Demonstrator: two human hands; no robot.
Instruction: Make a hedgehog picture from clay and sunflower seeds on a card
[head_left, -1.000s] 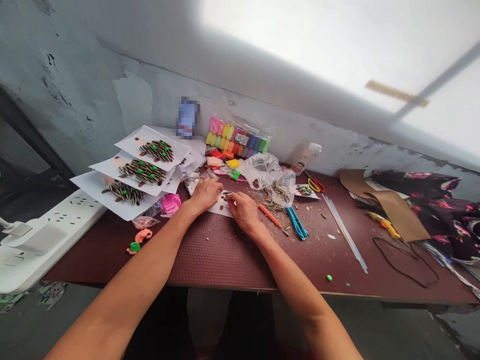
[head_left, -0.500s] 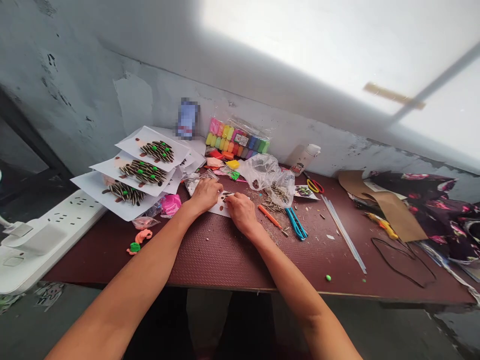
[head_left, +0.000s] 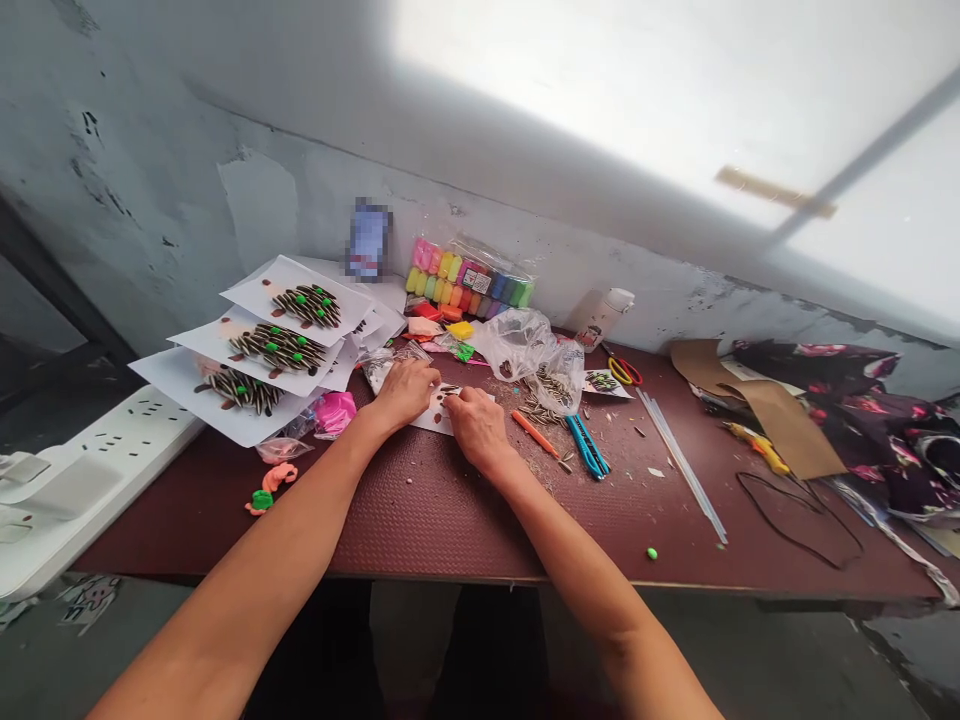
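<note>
Head view: the left hand (head_left: 407,392) is on the paper (head_left: 427,419), maybe to keep it flat on the table (head_left: 450,525). The right hand (head_left: 478,424) bends over it. Both hands' fingers curl; I can't tell if they pinch anything. Seeds (head_left: 538,408) lie near, likely for easy reach.

Looking right across a maroon, textured desk (head_left: 465,530), strewn past the middle with loose seeds (head_left: 529,410), and near them an orange tool (head_left: 534,433) and a blue cutter (head_left: 586,447). Over on the left, showing overlapping white sheets (head_left: 251,425), bright pink clay (head_left: 334,412) and a peach-and-green lump (head_left: 262,499). Out to the right, carrying scissors (head_left: 634,371), clear sticks (head_left: 684,468), a yellow glue gun (head_left: 761,450) and, close to the front edge, a green blob (head_left: 652,553).
</note>
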